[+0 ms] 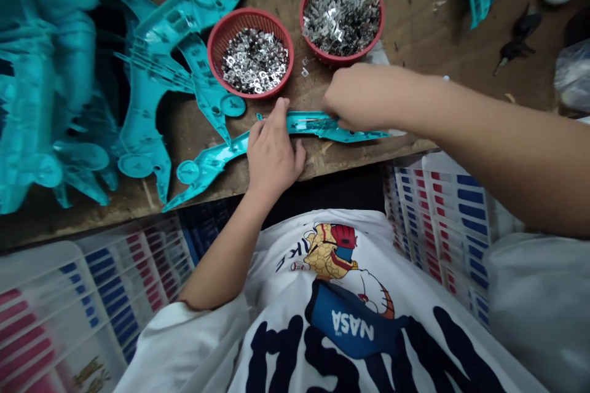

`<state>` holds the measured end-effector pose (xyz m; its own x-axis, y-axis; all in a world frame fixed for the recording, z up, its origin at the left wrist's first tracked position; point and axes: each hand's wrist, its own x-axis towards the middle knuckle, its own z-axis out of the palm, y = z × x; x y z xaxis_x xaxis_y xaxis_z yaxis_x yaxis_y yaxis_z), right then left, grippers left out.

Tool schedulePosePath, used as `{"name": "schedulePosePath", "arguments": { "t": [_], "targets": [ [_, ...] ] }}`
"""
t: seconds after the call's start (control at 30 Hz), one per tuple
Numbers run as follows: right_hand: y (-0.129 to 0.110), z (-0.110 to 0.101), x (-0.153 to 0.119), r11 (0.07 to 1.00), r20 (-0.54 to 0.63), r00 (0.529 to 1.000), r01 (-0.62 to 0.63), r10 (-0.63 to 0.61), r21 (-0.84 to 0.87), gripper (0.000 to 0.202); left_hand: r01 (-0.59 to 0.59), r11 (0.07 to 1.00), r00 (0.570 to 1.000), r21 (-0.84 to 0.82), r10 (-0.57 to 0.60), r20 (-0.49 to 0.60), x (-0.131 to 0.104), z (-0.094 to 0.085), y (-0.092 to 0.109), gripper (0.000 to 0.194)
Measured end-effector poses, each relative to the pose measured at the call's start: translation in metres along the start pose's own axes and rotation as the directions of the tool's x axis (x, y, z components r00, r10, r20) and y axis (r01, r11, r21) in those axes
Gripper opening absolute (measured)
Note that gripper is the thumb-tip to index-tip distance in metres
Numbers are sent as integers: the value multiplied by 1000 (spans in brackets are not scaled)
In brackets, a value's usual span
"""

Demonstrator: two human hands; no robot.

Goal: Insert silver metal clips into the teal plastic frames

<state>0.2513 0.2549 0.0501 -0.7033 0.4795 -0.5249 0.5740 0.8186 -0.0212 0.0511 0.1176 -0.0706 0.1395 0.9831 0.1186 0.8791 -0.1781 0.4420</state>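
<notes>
Strip (310,123) lies beneath your left hand (271,150), thumb spread; your right hand (357,95) curls over its right end — grip hidden, can't tell. Your shirt (276,282) reads "NASA". Glossy teal plastic, the strip reaches the table's (437,43) edge at its left tip — beyond it, red baskets (222,42) hold metal clips (255,61).

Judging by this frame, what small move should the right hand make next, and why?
Probably a light downward press of the right hand on the turquoise plastic part: that hand is at the part's right-hand stretch, while the left hand lies across its middle, seemingly steadying it. The right fingertips are hidden, so whether they hold anything is unclear.
</notes>
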Motion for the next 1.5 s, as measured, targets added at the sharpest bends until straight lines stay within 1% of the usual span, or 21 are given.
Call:
{"name": "schedulePosePath", "arguments": {
  "t": [0.07,0.1,0.13,0.2,0.23,0.3,0.37,0.43,0.57,0.73,0.93,1.2,1.33,1.5],
  "targets": [
    [12,-8,-6,998,-40,997,-65,65,-4,13,-12,1000,1000,1,12,-20,-1,0,0,80],
    [17,-11,-9,996,-91,993,-72,77,50,11,-20,1000,1000,8,20,-13,-1,0,1,76],
    [20,-14,-11,988,-155,984,-68,90,140,11,-27,1000,1000,17,27,0,-1,-1,2,71],
    [19,-18,-12,938,-248,964,-3,94,346,14,-26,999,999,29,25,28,-1,-3,5,63],
    [17,-18,-11,906,-268,959,32,92,423,16,-21,999,999,29,20,37,-1,-4,6,61],
    [9,-17,-7,873,-277,958,77,69,482,19,-16,1000,999,20,15,41,0,-5,8,62],
    [3,-14,-3,883,-276,961,108,25,457,23,-14,1000,999,11,14,31,0,-5,9,63],
    [-1,-12,-1,893,-286,958,120,10,434,25,-8,1000,1000,7,8,27,1,-5,9,63],
    [-1,-9,-1,894,-285,958,134,-7,428,26,3,1000,999,8,-3,37,1,-6,10,61],
    [-6,-8,-3,918,-257,965,141,-46,369,27,13,999,998,34,-15,56,1,-7,10,61],
    [-4,-9,-5,911,-268,963,118,-8,394,27,1,1000,1000,28,-2,31,1,-7,10,59],
    [-5,-7,-3,930,-245,969,124,-38,345,29,10,1000,999,25,-11,33,2,-6,9,60],
    [-6,-10,-5,915,-261,965,129,-27,383,28,6,1000,1000,13,-6,20,2,-6,8,60],
    [-6,-9,-4,904,-248,969,88,20,418,29,0,1000,1000,14,0,7,0,-4,7,55]
  ]
}}
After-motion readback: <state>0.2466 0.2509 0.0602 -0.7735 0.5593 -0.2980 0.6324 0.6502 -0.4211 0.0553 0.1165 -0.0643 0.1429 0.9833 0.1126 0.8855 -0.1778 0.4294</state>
